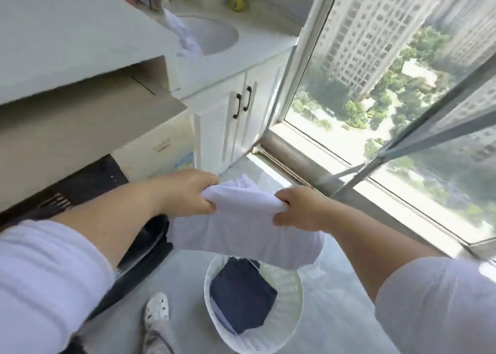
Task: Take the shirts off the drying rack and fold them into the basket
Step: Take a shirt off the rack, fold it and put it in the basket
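Both hands are clamped on one white shirt (247,227): my left hand (188,192) has its fingers curled round a bunched top corner, and my right hand (298,208) pinches the opposite corner, thumb under and fingers over. Between them the cloth is pulled fairly taut, and the rest hangs down in a loose fold, its lowest edge dangling just above the far rim of the white basket (292,294) on the floor.

Biggest worry first, as I judge it: the shirt looks only partly folded, so if I lower it now the hanging bulk would land first and crumple, and I'd be stuffing rather than folding.

Next, the aim. From this view the shirt hangs over the basket's far side, not its centre, so a straight drop could drape it over the rim or spill part of it onto the floor (335,313).

Then the dark folded garment (241,297) already lying in the basket, tilted against one side: a careless landing could push it askew or undo its fold.

Smaller still, the grips are on corners only. If either pinch slackens, that side falls and the fold line goes.

Last, my foot in the white shoe (157,306) stands close beside the basket; a shuffle could nudge it out from under the shirt.
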